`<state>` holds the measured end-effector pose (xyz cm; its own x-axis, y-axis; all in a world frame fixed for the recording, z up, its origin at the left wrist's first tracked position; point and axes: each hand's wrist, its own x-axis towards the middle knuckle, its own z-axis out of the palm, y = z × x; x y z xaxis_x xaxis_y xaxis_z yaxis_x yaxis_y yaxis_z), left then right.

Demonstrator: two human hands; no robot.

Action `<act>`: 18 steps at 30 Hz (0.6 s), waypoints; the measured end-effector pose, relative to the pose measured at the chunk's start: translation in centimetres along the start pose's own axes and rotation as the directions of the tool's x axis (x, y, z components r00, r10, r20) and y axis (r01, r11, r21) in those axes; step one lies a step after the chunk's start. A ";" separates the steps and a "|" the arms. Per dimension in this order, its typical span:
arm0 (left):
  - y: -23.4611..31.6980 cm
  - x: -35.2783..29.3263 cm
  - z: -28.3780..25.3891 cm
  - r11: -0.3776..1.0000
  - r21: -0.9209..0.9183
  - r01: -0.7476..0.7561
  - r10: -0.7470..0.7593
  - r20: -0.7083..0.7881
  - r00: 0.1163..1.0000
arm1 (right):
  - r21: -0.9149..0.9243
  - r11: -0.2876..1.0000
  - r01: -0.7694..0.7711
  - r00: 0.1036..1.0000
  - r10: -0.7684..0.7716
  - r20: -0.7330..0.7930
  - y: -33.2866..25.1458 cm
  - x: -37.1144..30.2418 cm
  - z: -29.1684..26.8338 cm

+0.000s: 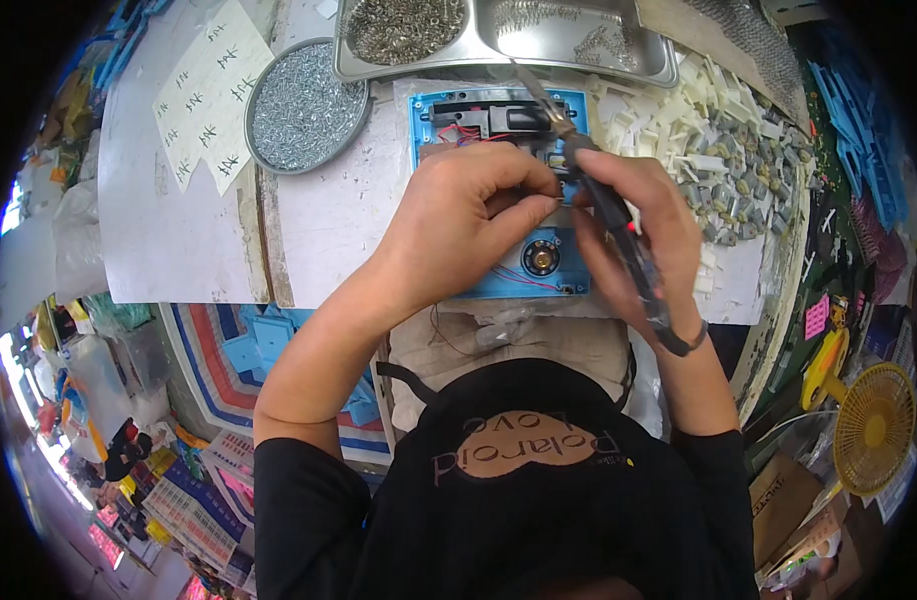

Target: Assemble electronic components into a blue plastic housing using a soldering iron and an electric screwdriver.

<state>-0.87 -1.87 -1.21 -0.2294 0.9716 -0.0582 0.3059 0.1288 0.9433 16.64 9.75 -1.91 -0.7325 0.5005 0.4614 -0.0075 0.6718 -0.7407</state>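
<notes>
A blue plastic housing (573,268) lies on the white worktop, with a round speaker (541,258), red wires and a black bar-shaped part (513,120) inside it. My left hand (468,205) is over its middle, thumb and forefinger pinched together; whatever is between them is too small to tell. Wrapped in my right hand (648,205) is a slim black hand tool (610,212) with a narrow metal tip pointing away from me, past the housing's far edge. The fingertips of both hands almost meet above the housing, hiding part of its inside.
A round dish of screws (308,105) stands left of the housing. Beyond it, a metal tray (493,62) holds small metal parts and springs. White and grey plastic pieces (728,150) are heaped to the right. Paper sheets (213,95) lie far left; a yellow fan (873,430) stands right.
</notes>
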 end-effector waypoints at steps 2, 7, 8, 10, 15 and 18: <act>-0.5 -0.1 0.0 0.986 0.075 -0.151 0.151 0.009 0.988 | -0.004 1.000 0.026 1.000 -0.026 -0.005 -0.2 -0.4 -2.0; -0.7 -0.8 -0.3 0.883 0.289 -0.370 0.357 0.097 0.929 | 0.328 0.936 -0.126 0.980 0.169 -0.106 -0.7 -3.5 -7.6; -0.8 -0.8 -0.3 0.868 0.317 -0.382 0.364 0.117 0.924 | 0.363 0.924 -0.123 0.989 0.143 -0.031 -0.4 -3.9 -8.2; -0.8 -0.8 -0.3 0.833 0.373 -0.408 0.378 0.156 0.913 | 0.372 0.921 -0.113 0.993 0.091 0.076 -0.3 -4.2 -8.4; -0.9 -0.8 -0.3 0.807 0.405 -0.430 0.401 0.158 0.902 | 0.292 0.951 -0.101 0.982 0.047 0.185 -0.5 -3.4 -6.7; -1.0 -0.8 -0.4 0.803 0.404 -0.437 0.409 0.160 0.899 | 0.269 0.960 -0.077 0.981 0.026 0.190 -0.4 -3.1 -5.9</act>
<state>-1.32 -2.85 -1.95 0.0664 0.9574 0.2809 0.7197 -0.2409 0.6511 22.95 11.14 -0.21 -0.8484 0.4049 0.3410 -0.1339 0.4591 -0.8782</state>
